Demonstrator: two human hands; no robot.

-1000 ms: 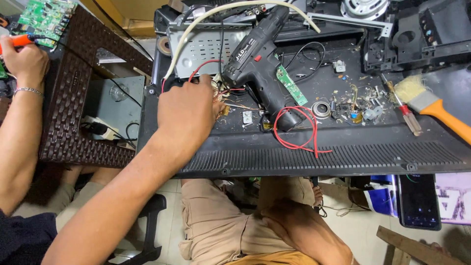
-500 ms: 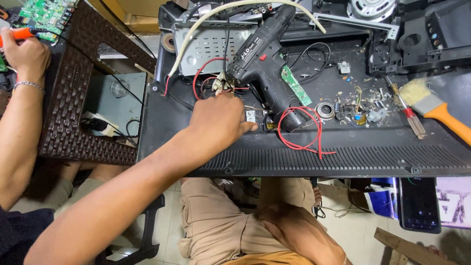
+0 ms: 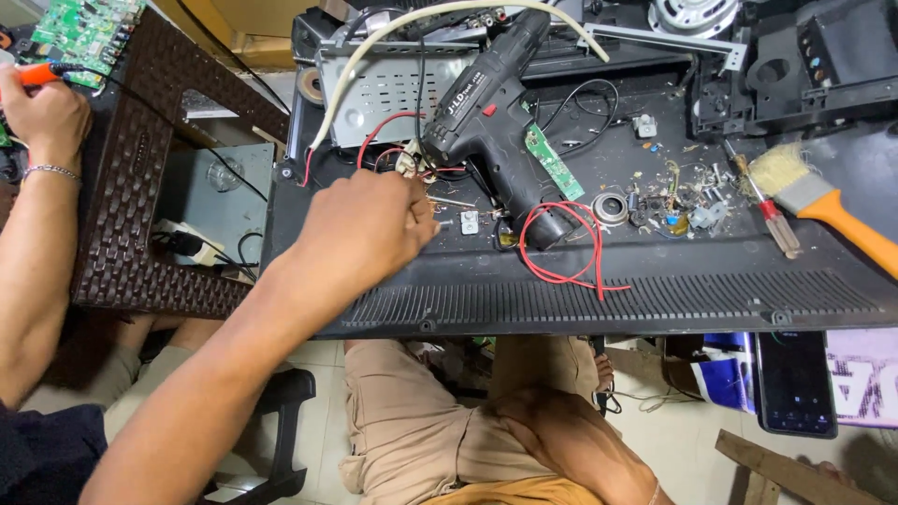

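My left hand [image 3: 360, 234] was curled with fingers drawn close together, their tips near a small tangle of red and white wires [image 3: 412, 161]; whether they pinched anything I could not tell. Just beyond lay a black cordless drill [image 3: 491, 112] on the black plastic back panel [image 3: 608, 290], beside a loop of red wire [image 3: 561, 245]. Farther right sat a red-handled screwdriver [image 3: 767, 208] and an orange-handled paintbrush [image 3: 823, 204]. A hand [image 3: 42, 108] at the far left gripped an orange-handled tool [image 3: 37, 73] by a green circuit board [image 3: 84, 28].
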